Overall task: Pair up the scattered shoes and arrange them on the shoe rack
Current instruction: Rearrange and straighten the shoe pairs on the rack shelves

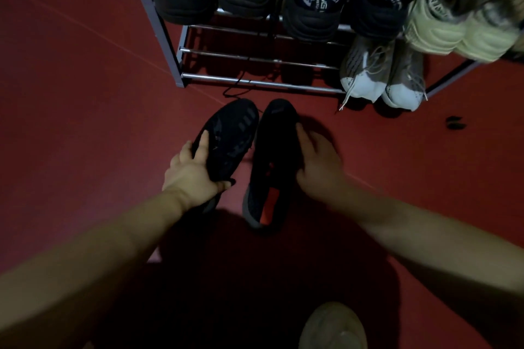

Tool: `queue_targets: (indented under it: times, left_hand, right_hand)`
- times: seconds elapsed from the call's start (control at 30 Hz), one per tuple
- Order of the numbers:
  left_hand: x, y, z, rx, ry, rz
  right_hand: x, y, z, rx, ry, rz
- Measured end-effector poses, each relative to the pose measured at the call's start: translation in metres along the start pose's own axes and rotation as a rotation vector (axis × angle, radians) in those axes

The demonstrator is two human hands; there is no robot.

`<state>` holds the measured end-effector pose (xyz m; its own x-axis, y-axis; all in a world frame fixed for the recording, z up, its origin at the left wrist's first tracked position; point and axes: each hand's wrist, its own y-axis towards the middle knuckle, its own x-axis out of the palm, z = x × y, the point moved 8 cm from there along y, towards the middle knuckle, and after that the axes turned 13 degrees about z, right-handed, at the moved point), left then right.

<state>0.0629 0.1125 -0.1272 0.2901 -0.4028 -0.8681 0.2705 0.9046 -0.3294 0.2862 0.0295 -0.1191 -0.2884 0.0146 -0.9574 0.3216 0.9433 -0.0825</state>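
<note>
Left hand: the left hand [192, 170] has its grip curled round the left black knit sneaker with grey stripes [226, 139], thumb on top.
Right hand: the right hand [317, 161] lies against the side of the right black sneaker with a red insole [269, 167]; pretty blurry, so can't tell if that grip is closed on it.
Where they are: both side by side, toes toward the metal-bar shoe rack [255, 82], just in front of it over the red floor [85, 93].
Done so far: black pairs up top, cream pair [453, 34] at right, white pair [380, 76] on the bottom bars.
Left to do: I'd say this black pair goes on the bare lower bars, and a pale shoe [334, 326] sits near the bottom edge.
</note>
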Motion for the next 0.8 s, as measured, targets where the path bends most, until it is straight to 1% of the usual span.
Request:
queue_targets:
  times: [0.03, 0.07, 0.13, 0.2, 0.23, 0.3, 0.37, 0.43, 0.53, 0.6, 0.7, 0.8]
  left_hand:
    - [0.001, -0.007, -0.005, 0.022, 0.014, -0.020]
    - [0.003, -0.016, -0.012, 0.034, 0.028, -0.039]
    - [0.007, -0.032, -0.025, 0.026, 0.037, -0.041]
    - [0.009, -0.040, -0.033, 0.011, -0.023, 0.025]
    - [0.008, -0.041, -0.035, 0.010, -0.078, 0.076]
    - [0.009, -0.041, -0.039, 0.004, -0.196, 0.158]
    - [0.010, -0.040, -0.044, -0.005, -0.271, 0.191]
    - [0.012, -0.038, -0.046, -0.005, -0.314, 0.190]
    - [0.009, -0.037, -0.045, 0.021, -0.343, 0.194]
    - [0.008, -0.037, -0.040, 0.030, -0.387, 0.202]
    - [0.004, -0.041, -0.035, 0.005, -0.493, 0.232]
    - [-0.002, -0.049, -0.028, 0.003, -0.597, 0.260]
  right_hand:
    - [0.003, -0.010, 0.002, 0.128, 0.118, 0.035]
    - [0.010, -0.021, -0.002, 0.213, 0.209, 0.028]
    - [0.028, -0.039, -0.018, 0.311, 0.325, -0.067]
    - [0.042, -0.051, -0.040, 0.386, 0.372, -0.155]
    - [0.045, -0.053, -0.047, 0.424, 0.369, -0.164]
    - [0.046, -0.052, -0.053, 0.484, 0.329, -0.128]
    - [0.047, -0.050, -0.054, 0.510, 0.305, -0.108]
    - [0.047, -0.049, -0.052, 0.511, 0.304, -0.096]
    - [0.044, -0.051, -0.049, 0.511, 0.363, -0.045]
    - [0.040, -0.051, -0.045, 0.512, 0.429, 0.034]
    - [0.029, -0.052, -0.033, 0.513, 0.591, 0.185]
    - [0.018, -0.060, -0.023, 0.529, 0.722, 0.216]
